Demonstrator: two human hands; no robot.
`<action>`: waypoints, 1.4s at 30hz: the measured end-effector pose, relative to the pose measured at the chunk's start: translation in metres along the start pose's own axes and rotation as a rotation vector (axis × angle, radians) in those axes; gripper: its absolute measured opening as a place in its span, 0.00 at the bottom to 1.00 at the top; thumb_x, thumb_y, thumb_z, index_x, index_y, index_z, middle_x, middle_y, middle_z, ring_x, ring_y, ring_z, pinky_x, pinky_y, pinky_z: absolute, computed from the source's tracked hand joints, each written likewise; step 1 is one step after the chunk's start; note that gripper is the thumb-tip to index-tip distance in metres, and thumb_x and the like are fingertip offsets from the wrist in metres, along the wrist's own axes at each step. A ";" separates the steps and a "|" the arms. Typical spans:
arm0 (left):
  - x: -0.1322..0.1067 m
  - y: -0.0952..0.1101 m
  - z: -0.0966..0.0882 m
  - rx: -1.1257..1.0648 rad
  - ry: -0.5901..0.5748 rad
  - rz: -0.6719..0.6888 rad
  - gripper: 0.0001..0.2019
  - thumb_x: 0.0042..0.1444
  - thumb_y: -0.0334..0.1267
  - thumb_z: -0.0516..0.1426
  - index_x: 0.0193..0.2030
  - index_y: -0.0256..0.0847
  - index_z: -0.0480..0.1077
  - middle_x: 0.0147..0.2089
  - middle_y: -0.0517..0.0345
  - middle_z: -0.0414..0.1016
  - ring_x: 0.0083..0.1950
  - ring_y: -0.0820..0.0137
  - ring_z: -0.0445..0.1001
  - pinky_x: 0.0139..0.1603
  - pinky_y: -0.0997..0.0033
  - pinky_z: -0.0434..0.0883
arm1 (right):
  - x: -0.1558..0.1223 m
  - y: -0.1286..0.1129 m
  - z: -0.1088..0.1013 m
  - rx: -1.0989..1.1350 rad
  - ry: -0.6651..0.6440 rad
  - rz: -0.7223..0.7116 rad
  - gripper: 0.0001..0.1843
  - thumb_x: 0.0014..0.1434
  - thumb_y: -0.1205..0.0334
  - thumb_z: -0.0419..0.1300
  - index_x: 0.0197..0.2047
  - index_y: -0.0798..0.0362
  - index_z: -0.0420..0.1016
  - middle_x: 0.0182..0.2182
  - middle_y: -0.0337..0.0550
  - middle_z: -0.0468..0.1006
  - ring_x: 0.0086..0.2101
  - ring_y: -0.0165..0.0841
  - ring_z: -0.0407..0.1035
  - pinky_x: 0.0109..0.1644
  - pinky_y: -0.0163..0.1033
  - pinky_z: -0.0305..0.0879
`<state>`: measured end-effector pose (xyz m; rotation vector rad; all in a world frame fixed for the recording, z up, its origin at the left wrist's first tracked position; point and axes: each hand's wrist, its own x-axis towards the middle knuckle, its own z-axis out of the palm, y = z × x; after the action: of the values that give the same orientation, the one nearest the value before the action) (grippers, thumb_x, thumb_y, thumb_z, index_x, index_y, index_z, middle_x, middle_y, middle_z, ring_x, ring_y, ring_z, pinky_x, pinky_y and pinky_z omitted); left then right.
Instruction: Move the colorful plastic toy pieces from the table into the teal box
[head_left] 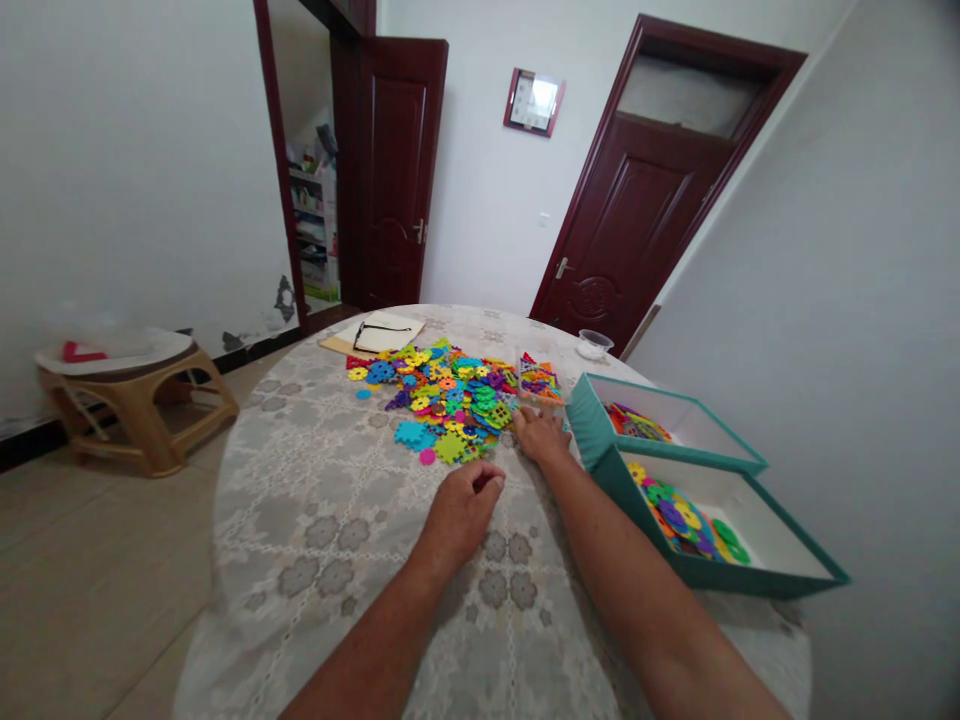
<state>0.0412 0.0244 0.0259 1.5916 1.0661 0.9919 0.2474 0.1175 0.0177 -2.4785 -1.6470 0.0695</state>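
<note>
A heap of colourful plastic gear-shaped pieces (450,385) is spread over the middle of the table. In front of it my left hand (461,505) rests on the cloth, its fingers curled in and its thumb close to the forefinger; what is inside, if anything, is hidden. My right hand (541,435) reaches to the heap's right edge, fingers stretched out and apart, beside green gear pieces (495,412). Just beyond its fingertips lies a clear tray (551,400) with small orange, red and purple pieces. A pink disc (427,457) lies at the heap's near edge.
Two teal boxes (791,545) at the right hold more coloured pieces. Glasses (382,328) lie on paper at the back left, and a clear bowl (595,345) stands at the back right. The round table wears a patterned cloth (300,480). A stool (142,410) stands left.
</note>
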 end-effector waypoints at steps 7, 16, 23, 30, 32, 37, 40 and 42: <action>0.000 0.003 -0.003 0.004 0.024 -0.006 0.12 0.61 0.41 0.55 0.42 0.40 0.79 0.36 0.54 0.80 0.40 0.63 0.77 0.44 0.65 0.71 | -0.056 -0.004 -0.006 -0.049 0.023 -0.146 0.30 0.73 0.40 0.44 0.69 0.43 0.67 0.59 0.58 0.70 0.59 0.54 0.62 0.57 0.64 0.62; 0.004 -0.008 -0.008 0.285 0.174 0.102 0.11 0.62 0.35 0.55 0.46 0.38 0.77 0.49 0.47 0.79 0.52 0.61 0.75 0.55 0.63 0.69 | -0.148 0.003 -0.017 -0.084 -0.014 -0.380 0.20 0.68 0.49 0.55 0.58 0.47 0.74 0.51 0.56 0.74 0.53 0.52 0.66 0.52 0.55 0.66; 0.002 -0.018 -0.018 0.609 0.050 0.118 0.12 0.59 0.36 0.58 0.50 0.40 0.77 0.51 0.45 0.78 0.56 0.56 0.73 0.60 0.59 0.66 | -0.161 0.026 -0.036 0.256 -0.155 -0.614 0.20 0.64 0.58 0.60 0.58 0.49 0.76 0.50 0.50 0.79 0.50 0.42 0.71 0.57 0.46 0.66; -0.002 -0.016 -0.017 0.666 -0.121 0.141 0.21 0.55 0.31 0.61 0.56 0.45 0.77 0.55 0.45 0.78 0.58 0.54 0.73 0.62 0.58 0.66 | -0.134 0.060 -0.029 0.581 0.067 -0.364 0.18 0.67 0.62 0.52 0.54 0.53 0.78 0.51 0.49 0.81 0.50 0.39 0.74 0.56 0.44 0.69; -0.002 -0.016 -0.015 0.657 -0.112 0.143 0.24 0.54 0.30 0.61 0.59 0.44 0.76 0.57 0.44 0.77 0.60 0.53 0.73 0.63 0.57 0.66 | -0.136 0.065 -0.024 0.501 0.064 -0.420 0.18 0.66 0.62 0.53 0.55 0.54 0.77 0.51 0.51 0.80 0.52 0.40 0.74 0.59 0.45 0.68; -0.001 -0.019 -0.013 0.605 -0.113 0.157 0.27 0.53 0.29 0.62 0.61 0.45 0.74 0.60 0.45 0.75 0.63 0.54 0.71 0.67 0.57 0.65 | -0.143 0.067 -0.017 0.406 0.008 -0.531 0.22 0.67 0.61 0.55 0.62 0.54 0.73 0.57 0.52 0.77 0.57 0.39 0.70 0.66 0.45 0.63; -0.002 -0.020 -0.013 0.604 -0.144 0.179 0.28 0.54 0.29 0.60 0.63 0.46 0.73 0.60 0.47 0.75 0.63 0.56 0.72 0.66 0.59 0.66 | -0.143 0.070 -0.014 0.301 0.020 -0.487 0.25 0.64 0.63 0.57 0.64 0.56 0.72 0.59 0.55 0.74 0.61 0.42 0.66 0.69 0.47 0.59; -0.003 -0.018 -0.013 0.627 -0.145 0.197 0.27 0.55 0.29 0.58 0.63 0.46 0.73 0.60 0.47 0.75 0.62 0.56 0.72 0.66 0.60 0.66 | -0.141 0.073 -0.013 0.265 -0.011 -0.456 0.26 0.64 0.64 0.57 0.64 0.57 0.73 0.57 0.56 0.74 0.60 0.42 0.67 0.68 0.46 0.59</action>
<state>0.0247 0.0281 0.0114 2.2741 1.2033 0.6790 0.2604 -0.0408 0.0112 -1.8718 -2.0138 0.2262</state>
